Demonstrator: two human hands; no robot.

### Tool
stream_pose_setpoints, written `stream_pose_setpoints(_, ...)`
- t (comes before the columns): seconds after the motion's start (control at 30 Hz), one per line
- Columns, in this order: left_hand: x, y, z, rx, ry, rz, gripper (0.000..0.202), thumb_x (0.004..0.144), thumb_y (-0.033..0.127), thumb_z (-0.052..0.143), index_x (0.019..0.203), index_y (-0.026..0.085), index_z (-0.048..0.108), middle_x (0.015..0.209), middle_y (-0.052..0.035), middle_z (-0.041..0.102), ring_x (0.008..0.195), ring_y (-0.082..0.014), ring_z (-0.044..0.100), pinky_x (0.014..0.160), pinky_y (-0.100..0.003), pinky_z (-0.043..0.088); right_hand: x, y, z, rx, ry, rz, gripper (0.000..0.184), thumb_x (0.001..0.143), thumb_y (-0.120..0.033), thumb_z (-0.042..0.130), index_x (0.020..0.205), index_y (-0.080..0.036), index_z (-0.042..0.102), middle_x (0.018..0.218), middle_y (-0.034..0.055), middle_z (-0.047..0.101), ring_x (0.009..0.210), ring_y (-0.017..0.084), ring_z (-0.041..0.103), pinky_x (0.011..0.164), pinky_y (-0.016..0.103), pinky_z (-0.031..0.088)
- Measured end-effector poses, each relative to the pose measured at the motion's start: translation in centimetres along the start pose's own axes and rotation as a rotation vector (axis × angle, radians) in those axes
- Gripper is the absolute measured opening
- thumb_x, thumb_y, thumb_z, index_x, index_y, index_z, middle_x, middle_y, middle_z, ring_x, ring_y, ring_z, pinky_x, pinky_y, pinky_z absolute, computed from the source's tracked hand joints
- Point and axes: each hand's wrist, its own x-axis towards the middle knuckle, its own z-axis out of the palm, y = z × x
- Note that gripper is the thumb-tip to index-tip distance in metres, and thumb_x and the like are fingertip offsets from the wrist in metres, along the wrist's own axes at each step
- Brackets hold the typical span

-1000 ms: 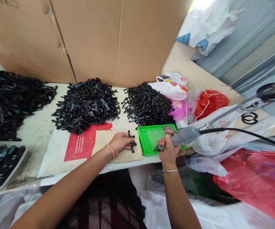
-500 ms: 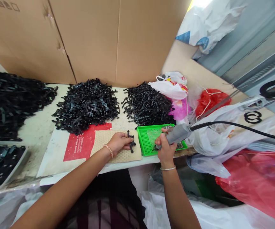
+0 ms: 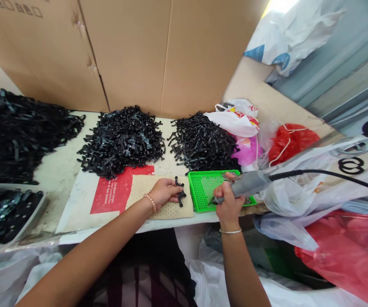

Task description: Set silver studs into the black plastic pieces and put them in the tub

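Observation:
My left hand [image 3: 166,192] is closed on small black parts [image 3: 181,195], narrow pieces with rounded ends, just above a tan textured pad [image 3: 158,209]. My right hand [image 3: 230,202] wraps round a grey electric screwdriver [image 3: 251,183], whose black cord trails off to the right. The tool's tip points down and left over a green perforated basket [image 3: 199,204]. Small metal screws [image 3: 214,200] lie in the basket, partly covered by the hand and tool. What the tip touches is too small to tell.
Heaps of black parts lie at the left [image 3: 14,132], middle [image 3: 125,143] and right [image 3: 205,143] of the table. A white tray [image 3: 38,213] holds more. Cardboard [image 3: 133,55] stands behind. Plastic bags [image 3: 289,143] crowd the right side.
The view has shifted slightly, so the scene sits further right. Both hands keep their grips, the left on the black parts and the right on the screwdriver, still over the basket.

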Motion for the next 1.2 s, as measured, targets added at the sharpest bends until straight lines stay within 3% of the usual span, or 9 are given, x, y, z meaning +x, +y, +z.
stream_pose_setpoints(0.1,0.0,0.0,0.1,-0.003,-0.003,-0.013,0.018,0.074,0.005,0.074,0.068,0.009,0.058,0.062,-0.0043,0.065,0.052,-0.0111,0.063,0.049,-0.019,0.055,0.1,-1.8,1.7,0.126,0.020,-0.014,0.034,0.075,-0.038,0.071,0.101,-0.020,0.058,0.045,-0.0111,0.040,0.041,0.007,0.033,0.045,0.020,0.034)
stream_pose_setpoints(0.2,0.1,0.0,0.1,-0.018,-0.001,-0.008,0.020,0.073,0.005,0.076,0.067,0.009,0.057,0.063,-0.0051,0.066,0.051,-0.0117,0.062,0.051,-0.021,0.056,-0.2,-2.6,4.2,0.223,-0.044,0.024,0.032,0.076,-0.041,0.069,0.097,-0.021,0.058,0.045,-0.0119,0.036,0.040,0.007,0.030,0.044,0.019,0.032)
stream_pose_setpoints(0.4,0.4,-0.4,-0.1,-0.018,-0.044,0.033,0.017,0.075,0.006,0.073,0.068,0.009,0.058,0.059,-0.0021,0.062,0.049,-0.0101,0.059,0.050,-0.022,0.056,-1.1,-0.8,7.4,0.228,-0.119,0.154,0.031,0.073,-0.040,0.070,0.093,-0.022,0.056,0.045,-0.0117,0.036,0.040,0.008,0.031,0.044,0.019,0.032)
stream_pose_setpoints(0.73,0.4,-0.4,-0.1,-0.001,-0.068,0.039,0.014,0.077,0.005,0.070,0.069,0.009,0.058,0.060,-0.0020,0.061,0.051,-0.0093,0.058,0.051,-0.022,0.056,-1.3,-0.1,7.5,0.204,-0.107,0.149,0.030,0.073,-0.037,0.071,0.091,-0.022,0.054,0.045,-0.0117,0.038,0.041,0.008,0.035,0.045,0.020,0.035)
stream_pose_setpoints(1.03,0.5,-0.5,-0.3,-0.023,-0.086,0.050,0.021,0.070,0.014,0.080,0.069,0.009,0.060,0.062,-0.0031,0.062,0.052,-0.0103,0.059,0.050,-0.022,0.056,-1.3,0.1,7.6,0.165,-0.112,0.163,0.032,0.071,-0.040,0.071,0.089,-0.022,0.053,0.044,-0.0119,0.037,0.041,0.008,0.034,0.046,0.021,0.034)
stream_pose_setpoints(1.2,0.4,-0.4,-0.2,-0.017,-0.073,0.040,0.017,0.074,0.009,0.075,0.069,0.010,0.058,0.061,-0.0021,0.061,0.051,-0.0098,0.058,0.050,-0.022,0.056,-1.3,0.3,7.4,0.163,-0.112,0.159,0.031,0.071,-0.040,0.071,0.089,-0.022,0.053,0.044,-0.0118,0.037,0.040,0.008,0.034,0.045,0.021,0.033)
